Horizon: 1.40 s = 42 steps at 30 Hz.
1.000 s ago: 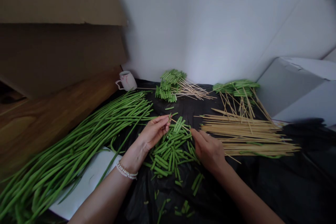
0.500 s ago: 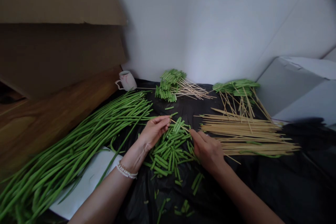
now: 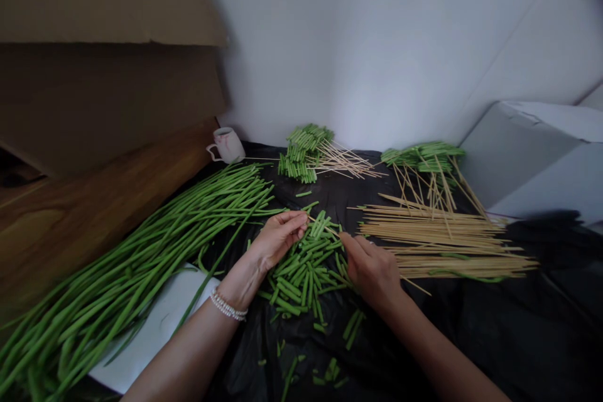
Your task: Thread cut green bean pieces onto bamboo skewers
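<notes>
A thin bamboo skewer (image 3: pixel 325 225) spans the gap between my two hands. My left hand (image 3: pixel 281 237), with beaded bracelets at its wrist, is closed in a pinch at the skewer's far tip. Whether a bean piece is also inside those fingers is hidden. The other end of the skewer is wrapped in the closed fingers of my right hand (image 3: pixel 372 267). Below and between both hands lies a loose pile of cut green bean pieces (image 3: pixel 301 282). To the right, many bare bamboo skewers (image 3: pixel 438 229) lie side by side, close to my right hand.
Long uncut green beans (image 3: pixel 155 257) cover the left side, partly over a white board (image 3: pixel 160 320). At the back are two heaps of skewered beans (image 3: pixel 306 147) (image 3: pixel 424 156) and a mug (image 3: pixel 228 146). A cardboard box (image 3: pixel 108 88) and a white box (image 3: pixel 532 157) flank the black sheet (image 3: pixel 391 352).
My left hand has shifted very slightly down, its fingertips still at the skewer's tip. My right hand is almost unmoved, and the piles look the same.
</notes>
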Available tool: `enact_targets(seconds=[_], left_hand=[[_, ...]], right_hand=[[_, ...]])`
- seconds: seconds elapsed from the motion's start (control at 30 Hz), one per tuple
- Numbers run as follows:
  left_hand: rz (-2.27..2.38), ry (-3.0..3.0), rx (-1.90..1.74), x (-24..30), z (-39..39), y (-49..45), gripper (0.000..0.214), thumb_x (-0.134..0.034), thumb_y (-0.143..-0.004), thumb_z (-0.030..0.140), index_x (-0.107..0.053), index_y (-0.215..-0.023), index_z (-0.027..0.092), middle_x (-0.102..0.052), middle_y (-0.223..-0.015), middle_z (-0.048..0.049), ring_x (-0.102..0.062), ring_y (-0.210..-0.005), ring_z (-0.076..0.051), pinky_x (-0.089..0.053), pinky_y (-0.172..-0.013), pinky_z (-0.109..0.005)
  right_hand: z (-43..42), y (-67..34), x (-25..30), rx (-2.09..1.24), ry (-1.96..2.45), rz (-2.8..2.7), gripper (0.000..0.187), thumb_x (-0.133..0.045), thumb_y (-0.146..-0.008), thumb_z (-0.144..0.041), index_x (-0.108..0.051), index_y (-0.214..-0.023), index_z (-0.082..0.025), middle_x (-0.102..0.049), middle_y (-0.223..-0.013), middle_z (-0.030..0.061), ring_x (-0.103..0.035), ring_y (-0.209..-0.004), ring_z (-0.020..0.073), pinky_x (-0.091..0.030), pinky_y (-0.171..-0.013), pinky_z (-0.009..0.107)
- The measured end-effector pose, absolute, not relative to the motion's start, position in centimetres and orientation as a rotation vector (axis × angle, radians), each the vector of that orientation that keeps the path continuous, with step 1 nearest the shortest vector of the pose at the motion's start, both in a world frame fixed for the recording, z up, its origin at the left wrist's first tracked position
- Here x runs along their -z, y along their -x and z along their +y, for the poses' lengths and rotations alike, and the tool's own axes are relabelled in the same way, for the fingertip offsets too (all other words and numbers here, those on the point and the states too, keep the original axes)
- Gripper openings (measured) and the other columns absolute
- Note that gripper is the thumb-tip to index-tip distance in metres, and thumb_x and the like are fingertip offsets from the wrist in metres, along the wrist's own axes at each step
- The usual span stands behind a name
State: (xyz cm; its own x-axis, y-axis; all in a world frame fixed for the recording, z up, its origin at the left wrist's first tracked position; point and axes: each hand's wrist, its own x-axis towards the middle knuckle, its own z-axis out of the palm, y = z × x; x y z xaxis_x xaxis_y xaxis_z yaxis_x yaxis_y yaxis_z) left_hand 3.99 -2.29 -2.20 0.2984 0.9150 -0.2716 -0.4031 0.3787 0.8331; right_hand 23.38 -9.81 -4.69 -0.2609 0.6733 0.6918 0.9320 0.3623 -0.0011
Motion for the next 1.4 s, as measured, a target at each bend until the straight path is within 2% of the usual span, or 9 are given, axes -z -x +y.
enact_targets(seconds=[0.23,0.37,0.57,0.67,0.77,0.93,1.07,1.2,1.4], left_hand=[[0.875,-0.818,-0.983,2.4,-2.9,-4.7,0.027,-0.085,-0.06,0.025,-0.071,-0.077,0.01,-0.064,-0.069,-0.0011,-0.055,-0.061,-0.007,-0.044,-0.064,-0.02],[0.935,-1.043,-0.973,2.4,-3.0,-4.6,0.031,-0.084,-0.061,0.027,-0.071,-0.085,0.014,-0.066,-0.077,-0.0013,-0.057,-0.066,-0.009,-0.044,-0.066,-0.022],[0.805,-1.597,-0.618,1.4,-4.3,-4.8,0.018,-0.077,-0.069,0.03,-0.069,-0.078,0.016,-0.063,-0.068,-0.0012,-0.054,-0.061,-0.011,-0.041,-0.058,-0.023],[0.656,-1.925,-0.483,0.5,-5.6,-5.3,0.015,-0.072,-0.075,0.033,-0.072,-0.075,0.017,-0.065,-0.073,-0.0027,-0.058,-0.07,-0.014,-0.043,-0.066,-0.025],[0.609,-2.242,-0.37,0.2,-7.2,-6.0,0.023,-0.07,-0.076,0.042,-0.072,-0.074,0.019,-0.064,-0.071,-0.0019,-0.058,-0.072,-0.015,-0.041,-0.068,-0.027],[0.735,-2.639,-0.146,1.4,-9.9,-7.5,0.053,-0.064,-0.065,0.069,-0.067,-0.069,0.016,-0.063,-0.069,-0.0069,-0.058,-0.067,-0.022,-0.035,-0.057,-0.031],[0.724,-2.756,-0.039,2.4,-11.3,-8.2,0.039,-0.072,-0.068,0.053,-0.065,-0.079,0.017,-0.066,-0.075,-0.0073,-0.06,-0.069,-0.023,-0.036,-0.056,-0.032],[0.709,-2.727,0.023,2.2,-11.5,-7.9,0.019,-0.07,-0.071,0.033,-0.061,-0.081,0.018,-0.066,-0.079,-0.0053,-0.061,-0.07,-0.022,-0.038,-0.057,-0.032],[0.707,-2.761,0.059,1.4,-11.4,-7.6,0.016,-0.065,-0.072,0.025,-0.059,-0.084,0.017,-0.065,-0.082,-0.0059,-0.06,-0.074,-0.022,-0.042,-0.062,-0.033]], right_hand=[[-9.8,-23.3,4.6,0.565,1.39,-2.033,0.029,-0.044,-0.088,-0.012,-0.066,-0.105,-0.019,-0.058,-0.065,-0.0025,-0.05,-0.057,0.0102,-0.031,-0.056,0.026],[-9.5,-24.2,4.3,0.579,1.423,-1.978,0.029,-0.044,-0.088,-0.012,-0.066,-0.106,-0.019,-0.062,-0.068,-0.0017,-0.053,-0.058,0.0094,-0.033,-0.056,0.025],[-8.9,-25.6,4.0,0.594,1.484,-1.832,0.028,-0.046,-0.089,-0.014,-0.064,-0.11,-0.018,-0.069,-0.079,0.0016,-0.059,-0.065,0.0099,-0.036,-0.057,0.023],[-8.8,-25.6,4.2,0.601,1.482,-1.872,0.028,-0.046,-0.089,-0.014,-0.065,-0.11,-0.018,-0.069,-0.078,0.0016,-0.059,-0.064,0.0101,-0.036,-0.057,0.023],[-8.9,-25.5,4.3,0.616,1.488,-1.883,0.029,-0.046,-0.089,-0.014,-0.065,-0.11,-0.017,-0.068,-0.076,0.0017,-0.059,-0.062,0.01,-0.036,-0.057,0.023],[-8.9,-25.3,4.3,0.595,1.513,-1.897,0.029,-0.045,-0.09,-0.014,-0.066,-0.109,-0.018,-0.068,-0.075,0.0019,-0.059,-0.064,0.0105,-0.037,-0.059,0.022],[-8.9,-25.3,4.3,0.604,1.478,-1.902,0.028,-0.045,-0.089,-0.013,-0.066,-0.108,-0.016,-0.068,-0.075,0.0023,-0.058,-0.064,0.0106,-0.037,-0.058,0.022],[-8.9,-25.3,4.2,0.614,1.458,-1.9,0.028,-0.047,-0.088,-0.012,-0.066,-0.108,-0.016,-0.068,-0.077,0.0021,-0.059,-0.064,0.0104,-0.036,-0.058,0.023],[-8.9,-25.2,4.3,0.609,1.478,-1.916,0.027,-0.048,-0.088,-0.012,-0.065,-0.108,-0.017,-0.069,-0.08,0.0009,-0.059,-0.063,0.0098,-0.037,-0.058,0.023]])
